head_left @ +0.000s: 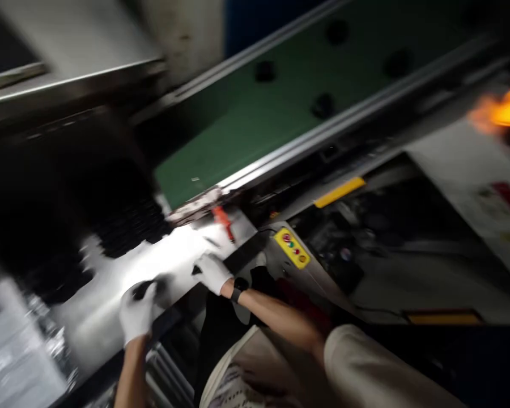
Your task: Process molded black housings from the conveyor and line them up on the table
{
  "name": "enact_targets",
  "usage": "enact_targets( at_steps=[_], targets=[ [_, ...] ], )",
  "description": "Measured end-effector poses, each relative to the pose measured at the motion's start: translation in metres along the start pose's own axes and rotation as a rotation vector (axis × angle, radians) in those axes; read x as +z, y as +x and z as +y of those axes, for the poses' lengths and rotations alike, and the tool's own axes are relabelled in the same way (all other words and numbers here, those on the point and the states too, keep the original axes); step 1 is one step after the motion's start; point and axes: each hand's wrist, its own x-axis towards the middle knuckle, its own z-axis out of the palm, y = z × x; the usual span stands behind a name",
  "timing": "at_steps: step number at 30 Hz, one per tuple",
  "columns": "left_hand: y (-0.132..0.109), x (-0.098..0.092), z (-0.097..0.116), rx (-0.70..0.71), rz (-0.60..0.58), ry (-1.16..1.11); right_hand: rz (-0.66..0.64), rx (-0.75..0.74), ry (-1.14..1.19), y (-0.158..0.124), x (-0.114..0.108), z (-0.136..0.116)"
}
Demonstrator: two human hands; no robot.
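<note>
The left hand (pixel 138 313) and the right hand (pixel 212 272) both wear white cloth gloves. Both sit at the near edge of a wide, shiny silver sheet (pixel 123 289), with the fingers bent. The picture is blurry, so I cannot tell if they grip it tight. The right hand is on a long black strip (pixel 242 253) along that edge. A black watch band (pixel 238 290) is on the right wrist. Past the sheet is a long green belt (pixel 259 136) with silver rails. A small orange-red handle (pixel 224 222) lies near the belt's end. A yellow button box (pixel 292 247) with red and green buttons is just beside the right hand.
</note>
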Motion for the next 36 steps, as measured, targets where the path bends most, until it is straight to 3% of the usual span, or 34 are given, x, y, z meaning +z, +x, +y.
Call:
enact_targets(
  at_steps=[2, 3, 4, 6, 8, 10, 12, 14, 16, 19, 26, 31, 36],
  targets=[
    [-0.028, 0.006, 0.035, -0.072, -0.055, -0.109, 0.082, 0.031, 0.059, -0.037, -0.043, 0.023],
    [-0.044, 0.012, 0.062, -0.058, -0.104, -0.135, 0.157, 0.061, 0.1, -0.062, -0.073, 0.038],
    [-0.063, 0.023, 0.098, 0.017, -0.178, -0.155, 0.264, 0.1, 0.149, -0.092, -0.108, 0.057],
    [-0.111, 0.056, 0.191, 0.305, -0.292, -0.17, 0.538, 0.202, 0.19, -0.162, -0.191, 0.105],
    [-0.168, 0.107, 0.3, 0.804, -0.422, -0.059, 0.858, 0.359, 0.06, -0.237, -0.278, 0.161],
    [-0.225, 0.172, 0.404, 1.075, -0.554, 0.0, 1.067, 0.532, -0.12, -0.299, -0.354, 0.221],
    [-0.271, 0.238, 0.484, 1.28, -0.653, 0.096, 1.098, 0.637, -0.212, -0.34, -0.406, 0.273],
    [-0.302, 0.292, 0.533, 1.41, -0.696, 0.201, 0.985, 0.623, -0.271, -0.359, -0.433, 0.311],
    [-0.32, 0.327, 0.557, 1.48, -0.705, 0.284, 0.852, 0.552, -0.306, -0.365, -0.441, 0.333],
    [-0.329, 0.349, 0.566, 1.521, -0.702, 0.374, 0.729, 0.475, -0.315, -0.368, -0.441, 0.35],
    [-0.317, 0.342, 0.578, 1.614, -0.744, 0.532, 0.538, 0.501, -0.33, -0.383, -0.439, 0.348],
    [-0.311, 0.337, 0.581, 1.643, -0.747, 0.613, 0.487, 0.588, -0.409, -0.376, -0.435, 0.327],
    [-0.32, 0.337, 0.587, 1.643, -0.74, 0.654, 0.402, 0.611, -0.482, -0.366, -0.447, 0.32]
  ],
)
